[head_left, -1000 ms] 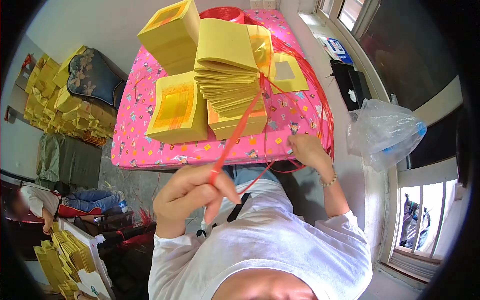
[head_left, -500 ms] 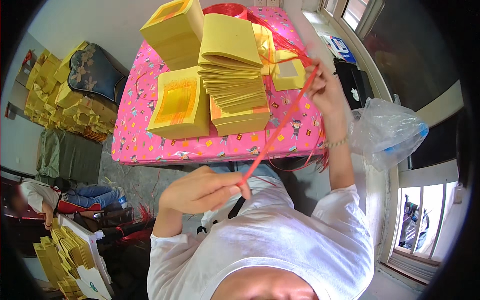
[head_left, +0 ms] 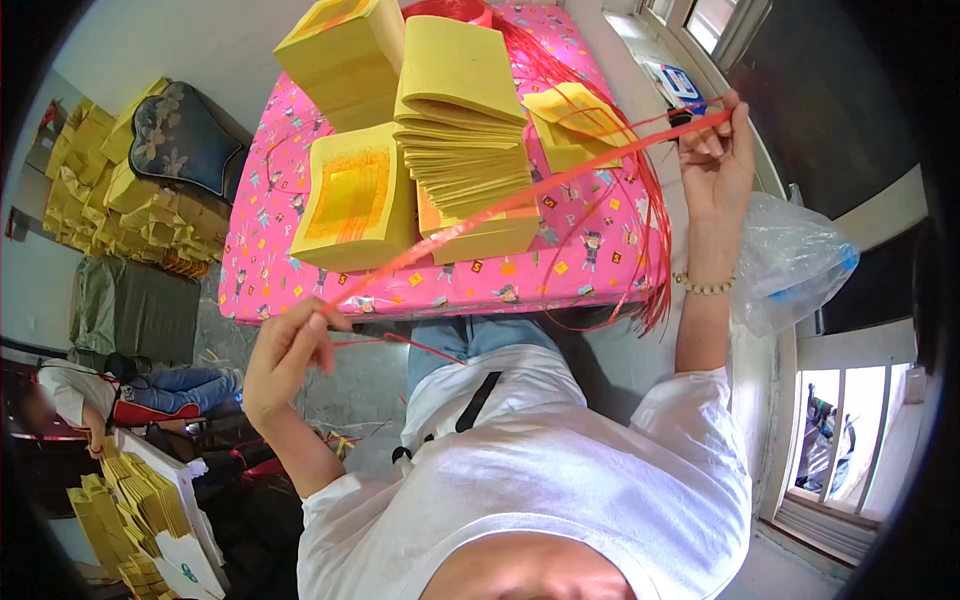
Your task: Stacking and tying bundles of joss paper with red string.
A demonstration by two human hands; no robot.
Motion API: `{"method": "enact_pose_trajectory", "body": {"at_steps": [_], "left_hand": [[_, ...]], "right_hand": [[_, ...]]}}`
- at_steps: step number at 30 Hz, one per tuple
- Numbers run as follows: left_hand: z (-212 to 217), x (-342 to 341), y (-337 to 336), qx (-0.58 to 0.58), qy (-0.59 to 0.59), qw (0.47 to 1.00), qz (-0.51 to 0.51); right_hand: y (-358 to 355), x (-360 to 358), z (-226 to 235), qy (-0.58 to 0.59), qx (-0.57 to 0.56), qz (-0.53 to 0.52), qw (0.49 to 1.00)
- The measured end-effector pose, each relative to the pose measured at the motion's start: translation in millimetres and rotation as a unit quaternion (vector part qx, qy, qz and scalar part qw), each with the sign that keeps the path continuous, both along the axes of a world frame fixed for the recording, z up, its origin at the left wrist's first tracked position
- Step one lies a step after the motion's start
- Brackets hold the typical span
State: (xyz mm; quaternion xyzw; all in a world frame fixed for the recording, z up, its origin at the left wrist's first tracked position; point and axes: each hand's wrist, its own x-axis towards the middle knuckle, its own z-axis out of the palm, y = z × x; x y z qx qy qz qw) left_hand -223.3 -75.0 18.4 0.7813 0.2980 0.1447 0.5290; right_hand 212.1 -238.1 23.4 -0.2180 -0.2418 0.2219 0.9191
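- Red plastic strip (head_left: 430, 247) stretches slantwise above the near part of the pink-covered table (head_left: 440, 287), with one hand at each end of it.
- Left hand (head_left: 282, 360), just off the table's near-left corner: thumb and forefinger are pressed together on the strip's lower end, the other fingers curled in; a thin red strand (head_left: 430, 348) trails from here, short of the table's near edge.
- Right hand (head_left: 715, 168), out past the table's right edge and higher in view: thumb and forefinger pinch the strip's upper end, the remaining fingers loosely bent; a beaded bracelet (head_left: 706, 287) circles the wrist.
- Folded yellow paper bundle (head_left: 460, 75), mid-table, lies on a flat yellow stack (head_left: 485, 238); the strip passes in front of that stack in view, and whether it touches I cannot tell.
- Second yellow stack (head_left: 350, 195), with an orange-printed top, sits left of these on the table.
- Loose red strands (head_left: 655, 245) hang over the table's right edge.
- Yellow sheets (head_left: 580, 115) lie toward the table's right side.
- Tall yellow block (head_left: 345, 85) stands at the table's far left, and a red coil (head_left: 450, 10) at its far end.
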Motion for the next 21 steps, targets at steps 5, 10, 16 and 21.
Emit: {"method": "enact_pose_trajectory", "body": {"at_steps": [5, 10, 16, 21], "left_hand": [[3.1, 48.8, -25.1, 0.482, 0.006, 0.866, 0.134], [11.2, 74.6, -61.7, 0.028, -0.119, 0.972, -0.198], [-21.8, 116.7, -56.4, -0.388, -0.289, 0.838, -0.253], [-2.4, 117.8, -25.6, -0.547, -0.534, 0.636, -0.105]], "right_hand": [[5.3, -40.1, 10.3, -0.074, -0.137, 0.027, 0.987], [0.3, -93.5, 16.4, -0.12, -0.193, 0.087, 0.97], [-4.5, -135.5, 25.7, -0.205, -0.196, 0.168, 0.944], [8.3, -108.3, 21.9, -0.175, -0.178, 0.115, 0.961]]}}
